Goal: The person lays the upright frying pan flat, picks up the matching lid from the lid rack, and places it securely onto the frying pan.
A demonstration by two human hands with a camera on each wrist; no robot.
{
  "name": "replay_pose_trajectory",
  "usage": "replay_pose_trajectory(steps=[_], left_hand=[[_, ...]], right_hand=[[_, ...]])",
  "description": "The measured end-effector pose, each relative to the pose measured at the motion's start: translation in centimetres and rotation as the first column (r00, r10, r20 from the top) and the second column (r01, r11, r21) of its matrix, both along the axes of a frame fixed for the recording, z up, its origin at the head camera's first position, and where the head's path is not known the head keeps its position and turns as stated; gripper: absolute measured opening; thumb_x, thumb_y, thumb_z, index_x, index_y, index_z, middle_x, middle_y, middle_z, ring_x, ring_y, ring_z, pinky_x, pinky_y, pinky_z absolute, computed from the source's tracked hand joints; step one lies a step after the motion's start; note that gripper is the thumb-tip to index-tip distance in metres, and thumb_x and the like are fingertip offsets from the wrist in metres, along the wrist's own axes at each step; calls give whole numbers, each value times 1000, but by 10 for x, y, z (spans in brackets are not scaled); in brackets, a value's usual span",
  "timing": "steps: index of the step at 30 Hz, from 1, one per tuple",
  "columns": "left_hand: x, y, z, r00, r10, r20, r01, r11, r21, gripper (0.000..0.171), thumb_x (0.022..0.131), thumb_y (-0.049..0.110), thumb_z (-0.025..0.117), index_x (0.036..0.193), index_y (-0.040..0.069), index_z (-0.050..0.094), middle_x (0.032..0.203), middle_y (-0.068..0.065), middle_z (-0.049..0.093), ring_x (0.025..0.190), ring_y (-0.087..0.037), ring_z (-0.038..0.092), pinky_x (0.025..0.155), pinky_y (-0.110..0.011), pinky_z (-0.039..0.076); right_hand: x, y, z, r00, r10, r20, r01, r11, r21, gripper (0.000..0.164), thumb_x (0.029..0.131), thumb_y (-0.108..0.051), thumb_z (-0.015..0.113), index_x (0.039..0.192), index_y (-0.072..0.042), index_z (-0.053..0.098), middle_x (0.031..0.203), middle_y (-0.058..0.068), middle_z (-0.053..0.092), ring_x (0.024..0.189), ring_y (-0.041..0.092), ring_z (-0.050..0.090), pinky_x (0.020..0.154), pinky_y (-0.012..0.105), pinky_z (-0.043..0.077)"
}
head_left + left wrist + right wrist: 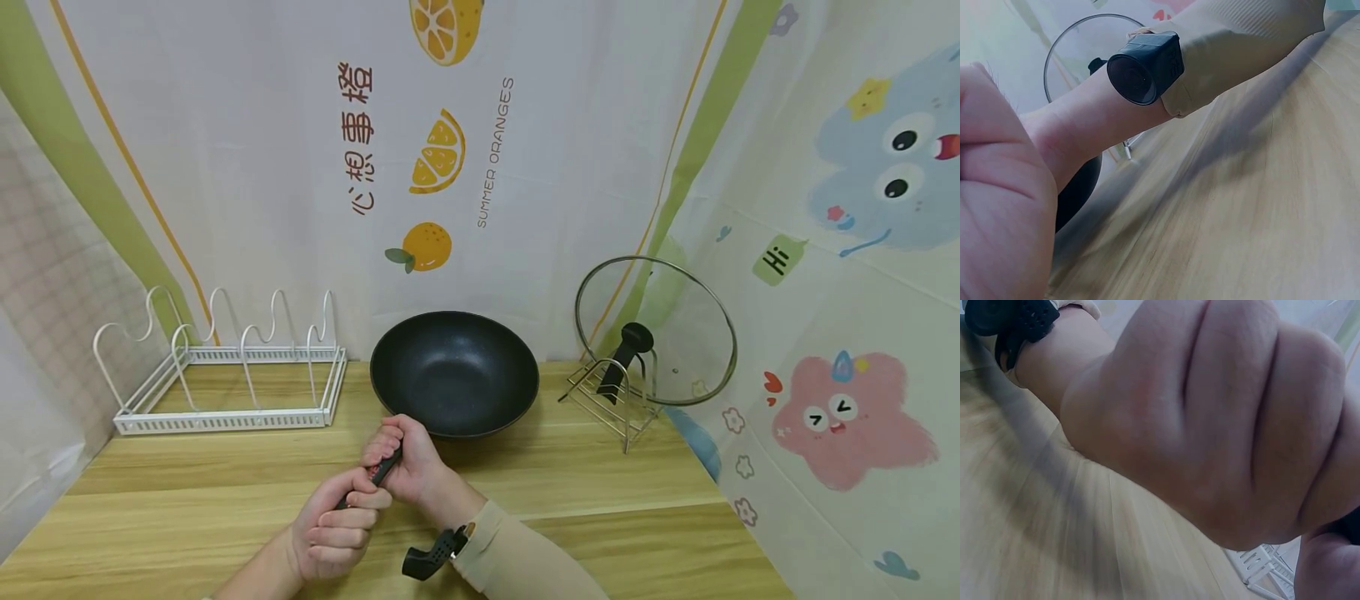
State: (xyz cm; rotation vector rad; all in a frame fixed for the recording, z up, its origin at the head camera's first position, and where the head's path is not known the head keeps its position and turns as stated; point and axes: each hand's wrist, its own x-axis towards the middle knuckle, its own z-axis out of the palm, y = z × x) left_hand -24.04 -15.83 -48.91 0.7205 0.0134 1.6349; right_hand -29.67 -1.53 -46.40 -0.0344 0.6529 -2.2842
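One handle (pixel 387 467) tight in left grip (pixel 336 527) and right grip (pixel 412 462), black wok (pixel 454 375) just beyond.

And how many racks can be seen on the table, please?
2: a white rack to the left of the pan, and a smaller wire rack to the right, with a glass lid standing in it.

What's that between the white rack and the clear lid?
In the head view, a black wok is between the white rack and the clear lid; the left hand and right hand grip its handle.
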Motion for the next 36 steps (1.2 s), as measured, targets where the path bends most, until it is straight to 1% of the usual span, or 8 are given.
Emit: replay_pose_trajectory(steps=[10, 17, 27, 36], left_hand=[[0, 0, -2, 1000, -5, 1, 5, 1000, 10, 34, 114, 27, 33, 81, 24, 27, 57, 10, 34, 37, -2, 30, 33, -16, 21], [0, -1, -4, 1000, 3, 12, -3, 1000, 10, 34, 114, 27, 33, 81, 24, 27, 58, 10, 33, 37, -1, 30, 33, -16, 21], [0, -1, -6, 1000, 16, 13, -16, 1000, 5, 34, 114, 28, 34, 81, 24, 27, 57, 10, 32, 37, -1, 29, 34, -16, 20], [-1, -1, -8, 1000, 15, 25, -15, 1000, 2, 34, 114, 28, 34, 81, 24, 27, 57, 10, 32, 37, -1, 30, 34, -16, 20]], right_hand=[[-1, -1, -3, 1000, -4, 3, 4, 1000, -5, 58, 113, -22, 32, 55, -25, 32, 52, -15, 40, 47, 2, 44, 62, 14, 35], [0, -2, -4, 1000, -18, 8, 18, 1000, -3, 57, 112, -21, 34, 56, -25, 30, 53, -15, 39, 47, 1, 43, 63, 12, 35], [1, -2, -5, 1000, -26, 11, 26, 1000, 15, 56, 112, -20, 35, 56, -25, 30, 53, -15, 39, 47, 1, 42, 63, 13, 35], [-1, -2, -10, 999, -24, 21, 24, 1000, 16, 56, 112, -20, 36, 56, -24, 31, 53, -14, 39, 48, 2, 43, 63, 13, 36]])
